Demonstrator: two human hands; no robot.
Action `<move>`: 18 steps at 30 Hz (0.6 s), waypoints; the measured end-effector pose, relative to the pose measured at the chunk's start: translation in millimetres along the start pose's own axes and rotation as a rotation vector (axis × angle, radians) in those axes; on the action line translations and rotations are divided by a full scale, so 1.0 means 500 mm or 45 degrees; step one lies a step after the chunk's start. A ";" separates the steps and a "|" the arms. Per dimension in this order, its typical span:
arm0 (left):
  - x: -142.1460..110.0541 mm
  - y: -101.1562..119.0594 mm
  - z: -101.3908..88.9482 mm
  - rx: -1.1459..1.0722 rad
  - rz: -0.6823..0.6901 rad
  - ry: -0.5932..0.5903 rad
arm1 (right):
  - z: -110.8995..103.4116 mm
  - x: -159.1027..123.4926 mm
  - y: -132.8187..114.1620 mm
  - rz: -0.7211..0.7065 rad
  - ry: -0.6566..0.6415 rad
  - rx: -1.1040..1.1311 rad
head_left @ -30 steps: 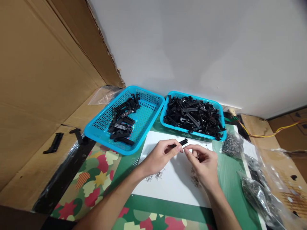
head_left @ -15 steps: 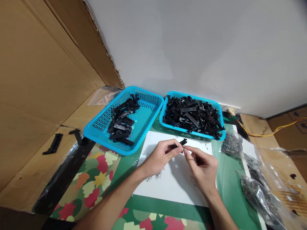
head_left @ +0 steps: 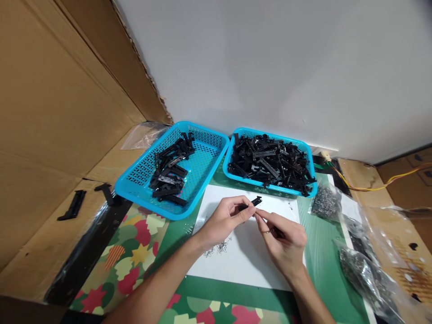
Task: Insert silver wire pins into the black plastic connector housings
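My left hand [head_left: 227, 220] is closed around a slim black plastic part [head_left: 257, 200], whose notched end sticks out past the fingers. Thumb and forefinger of my right hand [head_left: 282, 234] are pinched together against that part, beside my left fingertips. A thin dark metallic bit shows under the right fingers, but what the pinch itself holds is too small to make out. Both hands are above a white sheet [head_left: 249, 270]. On the sheet, by my left wrist, lies a pile of small wire pieces [head_left: 221, 247].
A blue basket [head_left: 194, 213] at left holds some black parts; another blue basket [head_left: 270, 182] behind my hands is heaped with them. Two black parts [head_left: 72, 204] lie on cardboard at far left. Bags of small metal pieces [head_left: 326, 202] and a yellow cable [head_left: 371, 191] are at right.
My right fingertips have moved slightly left, closer in against the black plastic part. My left hand keeps its grip on the part. The view has shifted a little.
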State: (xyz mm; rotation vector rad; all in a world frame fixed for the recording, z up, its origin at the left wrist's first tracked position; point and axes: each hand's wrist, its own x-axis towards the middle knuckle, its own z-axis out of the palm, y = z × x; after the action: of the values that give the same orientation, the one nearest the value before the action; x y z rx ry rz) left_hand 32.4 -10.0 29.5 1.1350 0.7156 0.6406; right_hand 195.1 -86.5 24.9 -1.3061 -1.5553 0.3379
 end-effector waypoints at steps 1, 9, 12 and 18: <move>-0.001 0.003 0.000 -0.004 -0.009 -0.008 | -0.001 0.001 0.000 -0.001 0.003 -0.006; -0.004 0.003 -0.007 -0.065 -0.062 -0.073 | -0.002 -0.002 0.015 -0.189 -0.007 -0.093; -0.004 0.002 -0.008 -0.074 -0.043 -0.064 | -0.007 -0.003 0.013 -0.174 -0.018 -0.098; -0.005 0.002 -0.001 -0.023 0.022 -0.005 | -0.006 0.004 -0.008 0.053 0.037 0.021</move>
State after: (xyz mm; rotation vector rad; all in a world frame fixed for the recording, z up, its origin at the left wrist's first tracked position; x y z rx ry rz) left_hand 30.2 -11.4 30.8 1.1269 0.6958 0.6581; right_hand 195.7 -87.5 30.1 -1.3270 -1.4999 0.3560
